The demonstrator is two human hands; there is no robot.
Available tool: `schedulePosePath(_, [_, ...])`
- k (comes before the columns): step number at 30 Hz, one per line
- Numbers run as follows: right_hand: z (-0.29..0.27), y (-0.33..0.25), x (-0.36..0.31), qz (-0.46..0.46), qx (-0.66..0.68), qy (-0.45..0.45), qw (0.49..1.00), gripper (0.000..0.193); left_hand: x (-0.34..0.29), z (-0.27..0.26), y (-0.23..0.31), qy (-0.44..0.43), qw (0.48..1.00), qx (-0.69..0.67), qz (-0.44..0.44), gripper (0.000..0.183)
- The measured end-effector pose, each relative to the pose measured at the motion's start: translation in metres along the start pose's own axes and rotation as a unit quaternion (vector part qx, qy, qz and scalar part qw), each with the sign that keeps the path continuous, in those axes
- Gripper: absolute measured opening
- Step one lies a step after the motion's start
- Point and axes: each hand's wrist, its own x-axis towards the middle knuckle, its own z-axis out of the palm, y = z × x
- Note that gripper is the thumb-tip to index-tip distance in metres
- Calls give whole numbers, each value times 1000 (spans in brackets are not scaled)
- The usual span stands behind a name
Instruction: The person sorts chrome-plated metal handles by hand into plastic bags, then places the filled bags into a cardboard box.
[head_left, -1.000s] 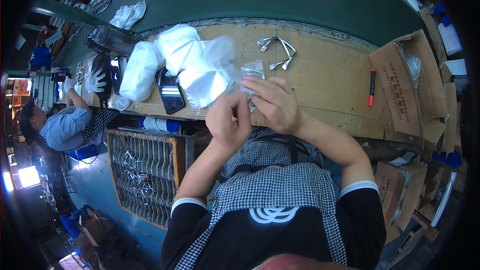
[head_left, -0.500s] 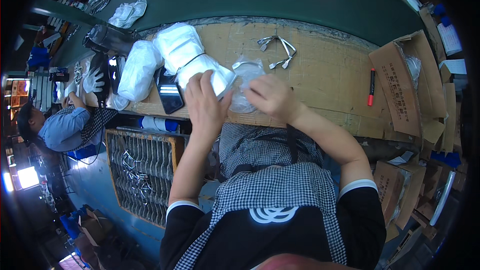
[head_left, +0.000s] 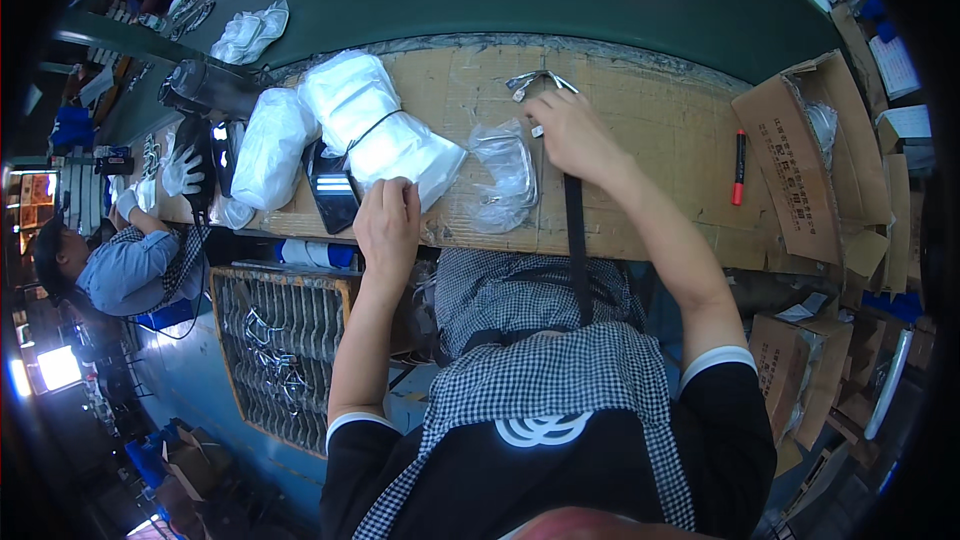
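Observation:
My left hand (head_left: 388,230) is closed, fingers curled together, at the near edge of a stack of white plastic bags (head_left: 365,125) bound by a dark band. Whatever its fingertips hold is hidden. My right hand (head_left: 580,140) is closed over a bent chrome handle (head_left: 545,77), one of a small group lying on the cardboard; the fingers cover most of it. Between my hands lies a clear plastic bag (head_left: 502,180) with a curved piece inside. A dark phone (head_left: 335,195) rests partly under the bag stack.
A second white plastic bundle (head_left: 268,145) sits left of the stack. On the right are a red and black marker (head_left: 738,168) and an open carton (head_left: 795,165). A wooden-framed rack (head_left: 275,350) holds chrome parts below left. Another person (head_left: 130,260) works at far left.
My right hand has left the clear bagged piece and moved up and right onto the chrome handles. My left hand has drawn down to the stack's near edge, fingers now curled.

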Motion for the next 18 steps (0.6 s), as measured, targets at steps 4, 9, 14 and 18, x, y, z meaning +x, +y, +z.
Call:
schedulePosePath(4, [4,21,0,-16,-6,-40,999,25,18,-8,9,41,998,-10,38,11])
schedulePosePath(9, [-27,-13,15,30,74,124,989,18,23,-9,7,62,995,-70,-22,12])
schedulePosePath(14, [-49,-50,23,180,453,104,867,14,31,-16,18,33,987,-128,-91,12])
schedulePosePath(18, [-59,-67,28,180,613,35,769,10,34,-15,20,83,991,-100,-25,10])
